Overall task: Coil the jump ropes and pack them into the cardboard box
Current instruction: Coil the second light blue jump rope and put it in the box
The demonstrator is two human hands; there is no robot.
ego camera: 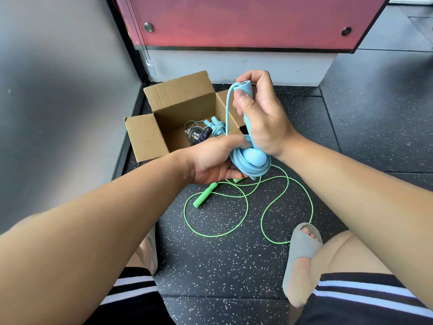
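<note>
The right hand (pixel 262 123) is curling fingers round a smooth blue handle (pixel 243 86); the left hand (pixel 210 160) is clutching the looped blue rope coil (pixel 241 165) below those fingers.

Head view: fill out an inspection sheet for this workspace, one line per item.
Surface: dark speckled floor.
Job's things: open cardboard box holding coiled ropes; blue jump rope part-coiled in hand; green jump rope loose on floor.
Clutter: nothing seen.
Hands: left hand grips the blue coil; right hand grips a blue handle.
Cables: nothing seen apart from the ropes.
Surroundings: grey wall left, red panel behind the box.
</note>
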